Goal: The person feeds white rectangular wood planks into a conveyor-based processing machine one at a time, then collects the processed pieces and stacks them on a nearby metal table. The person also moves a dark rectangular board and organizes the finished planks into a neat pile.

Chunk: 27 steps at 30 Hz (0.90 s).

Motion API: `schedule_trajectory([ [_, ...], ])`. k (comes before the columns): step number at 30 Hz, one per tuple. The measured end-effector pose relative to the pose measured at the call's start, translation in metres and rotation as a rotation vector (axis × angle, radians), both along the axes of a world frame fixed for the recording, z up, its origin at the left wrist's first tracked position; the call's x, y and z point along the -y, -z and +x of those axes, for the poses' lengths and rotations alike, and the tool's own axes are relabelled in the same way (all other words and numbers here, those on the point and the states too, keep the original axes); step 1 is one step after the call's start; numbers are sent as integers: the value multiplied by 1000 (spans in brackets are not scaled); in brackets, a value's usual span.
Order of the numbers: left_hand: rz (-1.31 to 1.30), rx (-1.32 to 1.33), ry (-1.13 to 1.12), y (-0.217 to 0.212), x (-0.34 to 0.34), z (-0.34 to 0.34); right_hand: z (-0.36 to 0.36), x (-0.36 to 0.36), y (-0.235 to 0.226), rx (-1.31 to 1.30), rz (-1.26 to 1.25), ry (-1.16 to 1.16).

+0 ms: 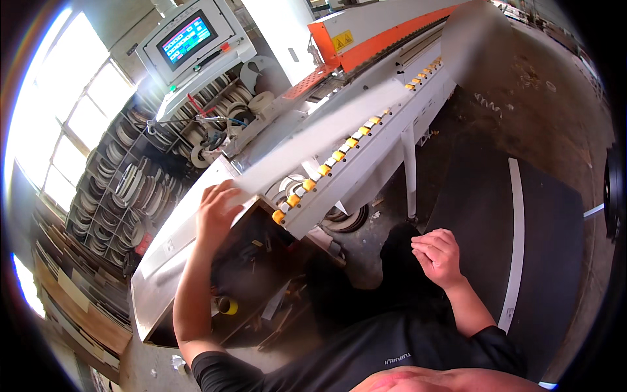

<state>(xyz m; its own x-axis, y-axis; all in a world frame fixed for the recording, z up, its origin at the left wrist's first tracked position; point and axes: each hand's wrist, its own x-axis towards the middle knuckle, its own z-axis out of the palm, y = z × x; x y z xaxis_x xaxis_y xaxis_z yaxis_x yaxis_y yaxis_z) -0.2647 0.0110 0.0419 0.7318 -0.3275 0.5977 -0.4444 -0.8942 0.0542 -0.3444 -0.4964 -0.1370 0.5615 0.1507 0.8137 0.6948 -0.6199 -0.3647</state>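
My left hand (219,212) is raised at the corner of a white-topped bench (189,242), its fingers apart and bent, and nothing shows in it. Whether its fingertips touch the bench edge, I cannot tell. Beside it begins the white machine's side rail with a row of yellow rollers (339,155). My right hand (436,256) hovers above my lap, fingers curled together, with nothing visible in them. To its right lies a large dark board (473,215) with a long pale strip (516,228) across it.
A control panel with a lit screen (185,40) stands upper left. Behind it, racks hold coiled edging rolls (124,189). The machine's orange-and-white housing (366,46) runs toward the back. Under the bench, an open compartment holds a yellow tape roll (227,305). A machine leg (409,176) stands ahead.
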Motion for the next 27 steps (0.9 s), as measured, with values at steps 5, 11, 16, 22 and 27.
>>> schedule_trajectory([
  [5,-189,-184,-144,15,-69,20,-4,-2,38,-162,-2,-72],
  [11,-80,-248,-260,42,-121,60,-6,-8,71,-351,-3,-139],
  [16,114,-144,-289,39,-84,102,-4,-18,115,-452,35,-156],
  [22,254,-300,-467,51,-50,169,-1,-22,155,-507,-53,-184],
  [27,222,-329,-521,51,-48,212,6,-24,161,-557,-53,-196],
])
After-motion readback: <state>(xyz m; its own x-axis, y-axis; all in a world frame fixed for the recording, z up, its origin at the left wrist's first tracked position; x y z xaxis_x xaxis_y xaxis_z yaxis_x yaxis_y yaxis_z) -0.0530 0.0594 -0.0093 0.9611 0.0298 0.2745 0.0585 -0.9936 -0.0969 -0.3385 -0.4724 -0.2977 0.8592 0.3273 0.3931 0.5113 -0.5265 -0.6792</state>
